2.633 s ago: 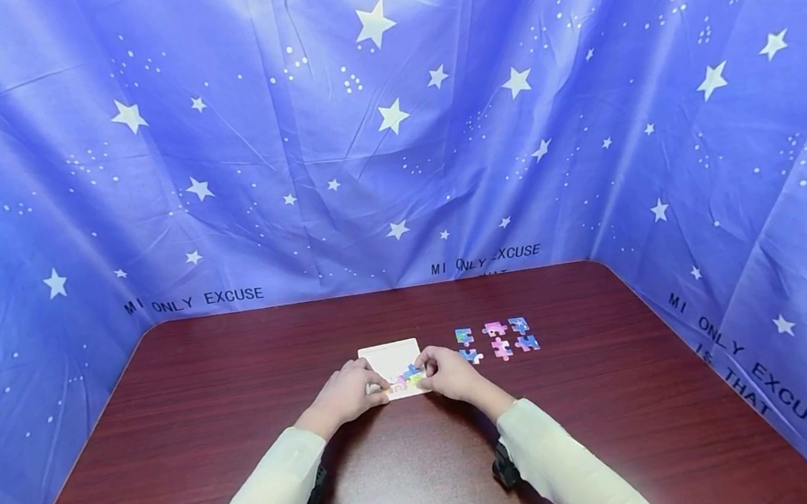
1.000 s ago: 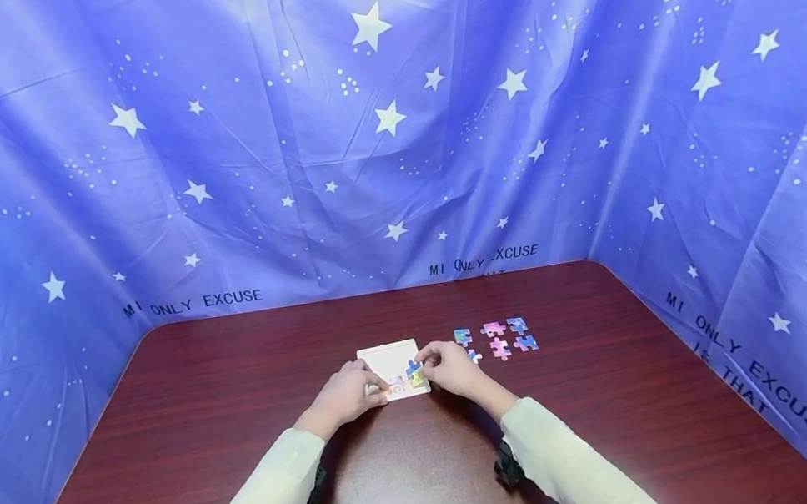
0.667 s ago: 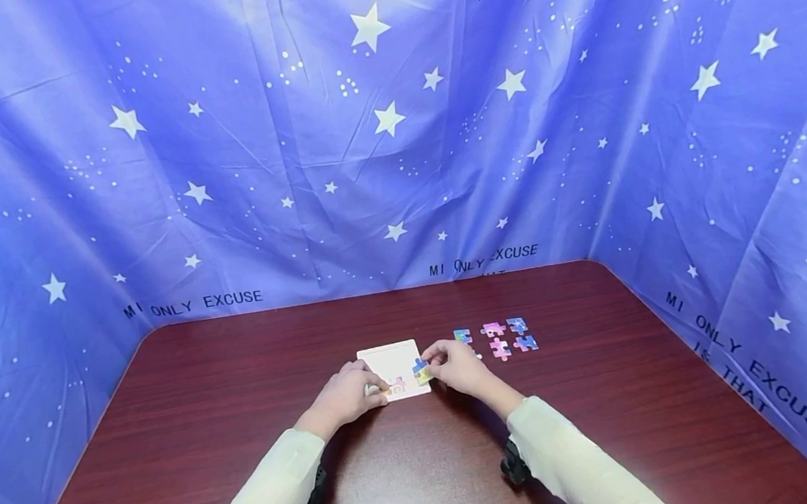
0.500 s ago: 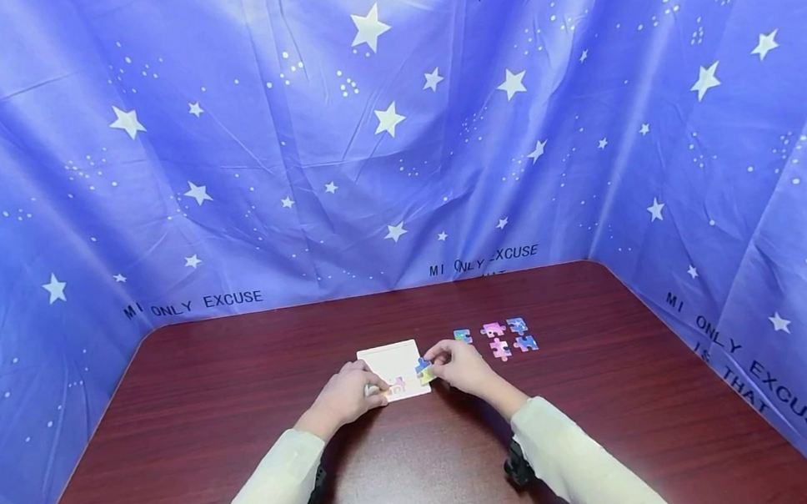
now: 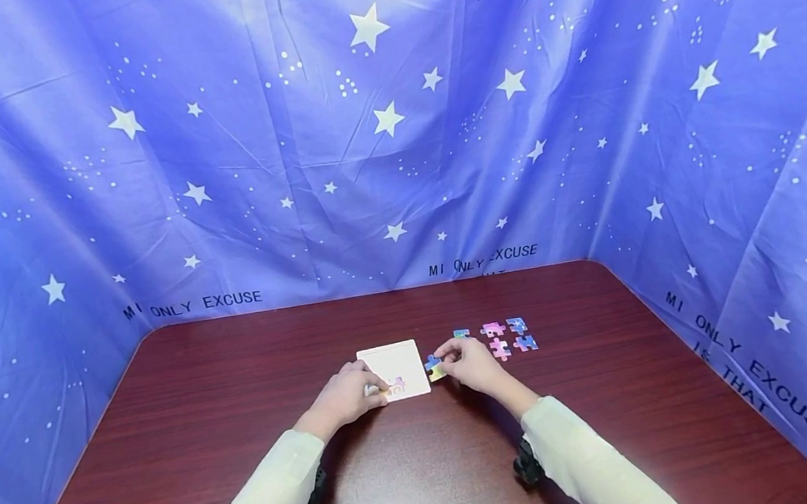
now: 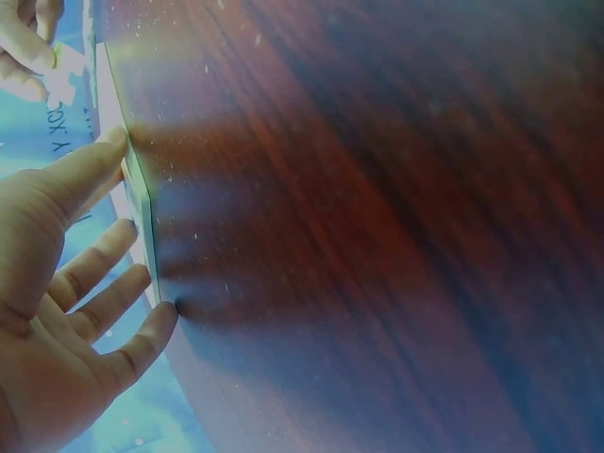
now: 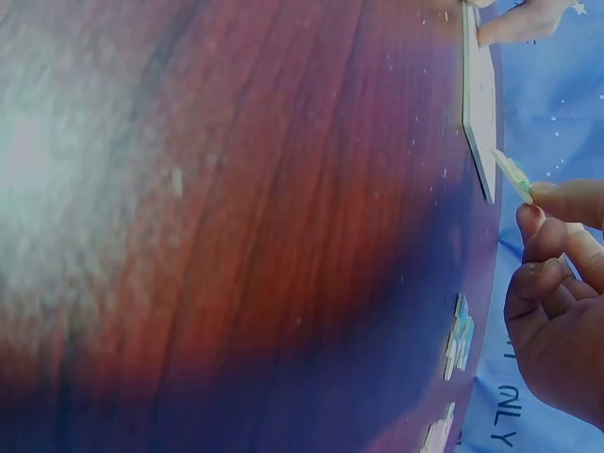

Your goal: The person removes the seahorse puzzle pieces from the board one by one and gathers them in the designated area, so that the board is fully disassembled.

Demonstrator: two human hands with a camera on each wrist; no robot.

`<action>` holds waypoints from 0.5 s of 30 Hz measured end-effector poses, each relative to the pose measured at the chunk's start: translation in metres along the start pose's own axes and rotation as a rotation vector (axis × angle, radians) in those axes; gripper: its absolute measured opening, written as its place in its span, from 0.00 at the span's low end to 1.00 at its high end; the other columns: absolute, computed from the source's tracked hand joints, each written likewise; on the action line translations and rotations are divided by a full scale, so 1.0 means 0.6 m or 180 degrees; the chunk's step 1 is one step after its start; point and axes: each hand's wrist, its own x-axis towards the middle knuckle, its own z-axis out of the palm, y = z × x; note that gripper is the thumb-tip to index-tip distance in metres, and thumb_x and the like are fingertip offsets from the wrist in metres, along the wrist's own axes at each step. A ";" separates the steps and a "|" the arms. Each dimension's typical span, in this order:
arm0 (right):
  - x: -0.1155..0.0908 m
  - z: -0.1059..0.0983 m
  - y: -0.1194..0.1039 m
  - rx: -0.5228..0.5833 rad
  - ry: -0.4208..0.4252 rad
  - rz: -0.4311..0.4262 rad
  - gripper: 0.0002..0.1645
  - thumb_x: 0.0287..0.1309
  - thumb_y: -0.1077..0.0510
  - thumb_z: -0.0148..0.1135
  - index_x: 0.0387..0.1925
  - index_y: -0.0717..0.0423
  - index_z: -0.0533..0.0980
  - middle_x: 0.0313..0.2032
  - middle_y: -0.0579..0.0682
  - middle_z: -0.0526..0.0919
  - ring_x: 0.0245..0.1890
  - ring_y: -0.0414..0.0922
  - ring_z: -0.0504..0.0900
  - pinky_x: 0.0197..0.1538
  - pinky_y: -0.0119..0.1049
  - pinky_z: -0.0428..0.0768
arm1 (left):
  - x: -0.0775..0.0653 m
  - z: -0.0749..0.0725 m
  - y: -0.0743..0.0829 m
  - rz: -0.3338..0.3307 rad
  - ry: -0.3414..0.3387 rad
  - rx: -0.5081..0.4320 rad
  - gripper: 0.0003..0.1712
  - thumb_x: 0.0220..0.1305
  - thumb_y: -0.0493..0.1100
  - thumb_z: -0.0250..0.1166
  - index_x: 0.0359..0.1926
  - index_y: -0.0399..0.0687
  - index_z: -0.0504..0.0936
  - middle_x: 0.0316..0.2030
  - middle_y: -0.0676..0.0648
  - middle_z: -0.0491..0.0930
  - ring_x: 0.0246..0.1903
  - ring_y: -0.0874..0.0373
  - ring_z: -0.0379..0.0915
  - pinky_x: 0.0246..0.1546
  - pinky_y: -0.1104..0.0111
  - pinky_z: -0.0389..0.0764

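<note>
In the head view my left hand [image 5: 343, 392] rests at the near left corner of a white puzzle board [image 5: 400, 359]. The left wrist view shows its thumb on the board's edge and its fingers [image 6: 106, 300] spread and nearly straight. Beside the thumb, a pink puzzle piece [image 5: 398, 384] lies in the board. My right hand [image 5: 476, 367] pinches a blue-and-yellow puzzle piece [image 5: 434, 368] between thumb and index finger, just off the board's right edge. Seen from the right wrist, this held piece [image 7: 514, 177] is tilted beside the board's end.
Several loose puzzle pieces lie right of the board, among them pink pieces [image 5: 493, 330] and blue pieces [image 5: 526, 343]. My right hand partly covers a green-and-blue piece [image 5: 462, 334]. A starry blue curtain [image 5: 331, 152] stands behind the dark red table [image 5: 236, 365].
My right hand has lifted the blue-and-yellow piece from the board's near right corner and drawn it right, past the edge. The left hand has stayed in place.
</note>
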 end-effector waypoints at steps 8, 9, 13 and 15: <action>-0.002 -0.010 0.010 0.0023 0.0013 0.0042 0.09 0.50 0.67 0.62 0.36 0.65 0.78 0.20 0.49 0.75 0.13 0.41 0.71 0.19 0.31 0.71 | -0.003 -0.004 0.004 -0.0012 -0.0040 0.0040 0.09 0.53 0.48 0.69 0.37 0.54 0.87 0.34 0.52 0.74 0.36 0.58 0.66 0.34 0.62 0.71; -0.002 -0.012 0.012 0.0033 0.0010 0.0044 0.09 0.50 0.67 0.62 0.36 0.65 0.78 0.20 0.49 0.75 0.12 0.41 0.71 0.19 0.32 0.71 | -0.003 -0.005 0.004 -0.0015 -0.0043 0.0027 0.09 0.53 0.47 0.69 0.37 0.54 0.87 0.34 0.52 0.74 0.36 0.58 0.66 0.34 0.62 0.71; -0.005 -0.020 0.014 0.0025 0.0039 0.0058 0.09 0.50 0.68 0.62 0.36 0.64 0.78 0.21 0.50 0.76 0.13 0.43 0.72 0.19 0.32 0.72 | -0.003 -0.005 0.004 -0.0025 -0.0048 0.0001 0.09 0.53 0.47 0.69 0.37 0.53 0.87 0.34 0.52 0.74 0.36 0.58 0.66 0.35 0.62 0.71; -0.007 -0.025 0.016 0.0020 0.0056 0.0105 0.09 0.50 0.67 0.63 0.36 0.63 0.78 0.22 0.50 0.76 0.14 0.44 0.73 0.19 0.32 0.72 | -0.003 -0.004 0.004 -0.0016 -0.0043 -0.0004 0.09 0.53 0.47 0.69 0.37 0.53 0.87 0.34 0.51 0.74 0.36 0.58 0.66 0.35 0.62 0.71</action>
